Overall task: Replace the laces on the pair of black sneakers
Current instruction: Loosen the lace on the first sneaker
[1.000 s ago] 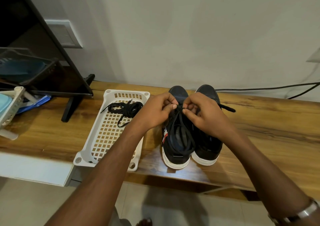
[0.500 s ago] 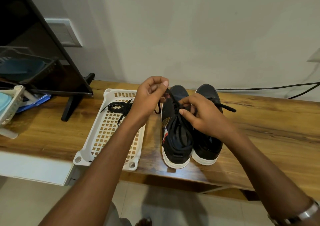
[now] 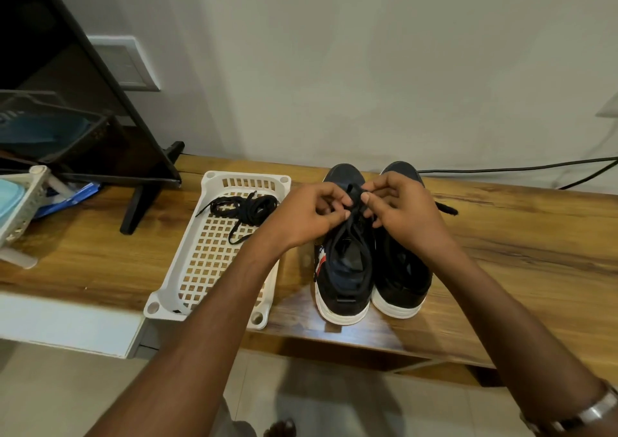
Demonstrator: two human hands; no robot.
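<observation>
The bench (image 3: 501, 242) is a wood-grain slab running along the wall, and it carries everything in use. At its left end stands a dark screen (image 3: 83, 102) on a black foot. A white slotted basket (image 3: 187, 269) lies lengthwise between the screen's foot and the shoes, its near end overhanging the front edge. Inside it, at the far end, sits a loose coil of black lace (image 3: 244, 207).

The pair of black sneakers (image 3: 398, 269) stands side by side near the middle of the front edge, toes to the wall, heels toward the person. Their long axis runs straight away from the person, and so do the lace strands.

The left hand (image 3: 307, 219) and right hand (image 3: 401, 215) meet over the forward part of the left-hand sneaker (image 3: 344, 269). Both sets of fingers are curled and pinch the working lace (image 3: 354, 195) at one spot. Long slack strands of it trail back over the open tongue toward the heel.

Which eyelet is being served cannot be made out; the fingers cover it.

Judgement: the lace lies directly between the two hands, equally near to each. The next pull should run along the shoe's axis, with one hand feeding and the other drawing.
</observation>
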